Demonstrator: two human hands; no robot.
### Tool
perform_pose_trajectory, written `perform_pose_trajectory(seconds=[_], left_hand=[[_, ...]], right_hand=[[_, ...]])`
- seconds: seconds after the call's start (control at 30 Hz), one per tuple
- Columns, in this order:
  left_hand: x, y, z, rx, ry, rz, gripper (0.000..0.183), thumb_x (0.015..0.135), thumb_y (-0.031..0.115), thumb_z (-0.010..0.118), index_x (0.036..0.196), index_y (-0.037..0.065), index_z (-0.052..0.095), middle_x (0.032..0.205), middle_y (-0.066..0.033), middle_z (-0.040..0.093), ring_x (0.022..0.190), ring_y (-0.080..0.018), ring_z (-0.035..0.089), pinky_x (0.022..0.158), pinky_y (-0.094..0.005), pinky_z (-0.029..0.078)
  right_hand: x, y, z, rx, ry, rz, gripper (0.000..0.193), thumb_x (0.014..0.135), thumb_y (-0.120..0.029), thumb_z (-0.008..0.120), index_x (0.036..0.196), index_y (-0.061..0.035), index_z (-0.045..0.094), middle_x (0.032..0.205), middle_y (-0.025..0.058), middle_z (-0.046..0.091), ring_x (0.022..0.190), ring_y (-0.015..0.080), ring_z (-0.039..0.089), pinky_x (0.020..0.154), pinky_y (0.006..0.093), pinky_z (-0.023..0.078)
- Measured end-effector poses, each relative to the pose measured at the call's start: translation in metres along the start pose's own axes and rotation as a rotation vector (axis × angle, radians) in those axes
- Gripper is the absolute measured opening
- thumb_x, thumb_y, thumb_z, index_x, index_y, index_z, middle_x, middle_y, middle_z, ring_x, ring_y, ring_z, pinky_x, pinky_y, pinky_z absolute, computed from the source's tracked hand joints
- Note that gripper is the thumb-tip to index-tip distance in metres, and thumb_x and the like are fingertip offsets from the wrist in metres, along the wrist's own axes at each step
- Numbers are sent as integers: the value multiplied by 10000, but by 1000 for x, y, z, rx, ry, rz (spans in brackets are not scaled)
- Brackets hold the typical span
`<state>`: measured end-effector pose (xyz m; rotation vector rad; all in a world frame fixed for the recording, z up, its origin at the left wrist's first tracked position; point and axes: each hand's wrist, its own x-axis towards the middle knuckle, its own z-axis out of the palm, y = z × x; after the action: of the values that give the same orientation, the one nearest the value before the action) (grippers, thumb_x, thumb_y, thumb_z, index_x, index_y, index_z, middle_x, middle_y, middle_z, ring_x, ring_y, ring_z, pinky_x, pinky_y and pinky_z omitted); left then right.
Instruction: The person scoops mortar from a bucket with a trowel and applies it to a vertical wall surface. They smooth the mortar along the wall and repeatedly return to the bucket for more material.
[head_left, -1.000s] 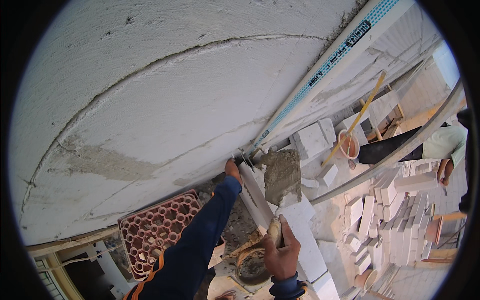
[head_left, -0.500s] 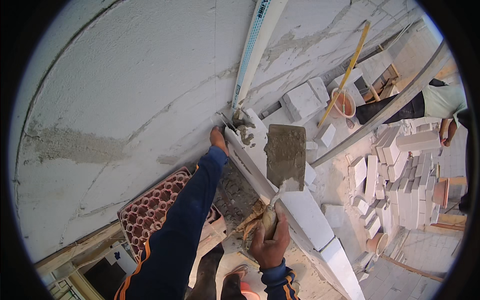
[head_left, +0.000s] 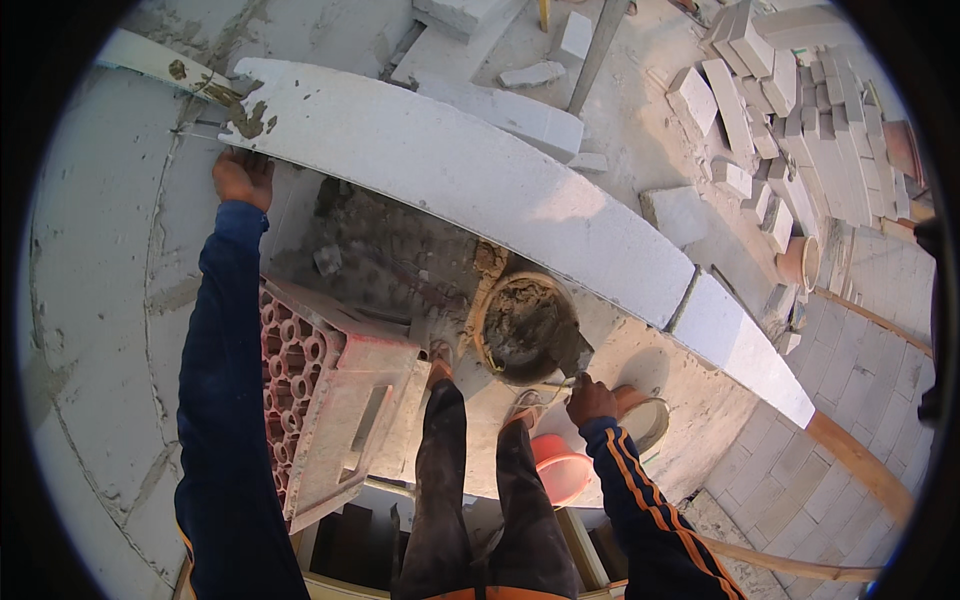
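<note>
My right hand (head_left: 592, 402) grips a trowel (head_left: 570, 352). Its blade dips into a round bucket (head_left: 483, 345) of wet grey mortar (head_left: 525, 315) standing between my feet and the low wall. Along the top of that low wall of white blocks (head_left: 450, 160) runs a smooth pale surface. My left hand (head_left: 243, 180) reaches up to the wall's left end, fingers against its near edge; the fingertips are partly hidden. Dabs of mortar (head_left: 250, 120) cling to the block end above that hand, where a pale pipe (head_left: 165, 68) meets it.
A dirty pink plastic crate (head_left: 345, 400) stands by my left leg. Near my right hand are an orange-red bucket (head_left: 560, 470) and another container (head_left: 648, 425). Beyond the wall lie loose white blocks (head_left: 695, 100), stacked blocks (head_left: 830, 150) and a tipped bucket (head_left: 800, 262).
My view has swung down and around. The trowel, held over the wall earlier with mortar on its blade, is now down in the mortar bucket. My left hand stays at the wall's end.
</note>
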<state>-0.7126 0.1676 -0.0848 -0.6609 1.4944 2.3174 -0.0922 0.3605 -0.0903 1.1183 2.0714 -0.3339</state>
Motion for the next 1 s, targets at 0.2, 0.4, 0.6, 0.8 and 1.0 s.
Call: perform_pose_trajectory(seconds=[0.2, 0.4, 0.6, 0.8, 1.0], left_hand=[[-7, -2, 3, 108, -106, 28, 469, 953, 321, 333, 1317, 56, 462, 1351, -118, 479, 1265, -261, 419, 1106, -424, 257], [-14, -2, 4, 101, -109, 23, 464, 944, 320, 355, 1309, 55, 464, 1359, -117, 468, 1256, -255, 409, 1093, -428, 253], [-15, 10, 8, 188, -129, -4, 519, 942, 350, 347, 1344, 29, 415, 1400, -129, 421, 1286, -276, 366, 1111, -422, 190], [-23, 10, 8, 183, -82, -73, 546, 937, 333, 314, 1344, -22, 395, 1421, -167, 389, 1313, -306, 338, 1136, -443, 153], [-21, 10, 14, 91, -152, -36, 519, 933, 293, 301, 1335, -19, 406, 1408, -184, 402, 1324, -316, 344, 1149, -450, 182]], right_hand=[[76, -25, 74, 53, -198, 52, 281, 822, -208, 569, 1054, -72, 649, 959, 231, 680, 911, 369, 667, 802, 470, 534], [56, -37, 108, 374, -153, -14, 282, 779, -238, 599, 995, -68, 658, 938, 247, 670, 914, 420, 644, 840, 482, 516], [103, -60, 159, 706, -91, -140, 333, 785, -343, 653, 990, -88, 711, 926, 209, 691, 875, 360, 670, 809, 469, 522], [78, -30, 167, 703, 296, -160, 368, 788, -279, 712, 1079, -53, 703, 937, 205, 702, 906, 336, 688, 806, 387, 531], [63, 2, 158, 983, 153, -173, 337, 844, -165, 693, 1137, -1, 665, 997, 185, 705, 900, 207, 685, 782, 312, 526]])
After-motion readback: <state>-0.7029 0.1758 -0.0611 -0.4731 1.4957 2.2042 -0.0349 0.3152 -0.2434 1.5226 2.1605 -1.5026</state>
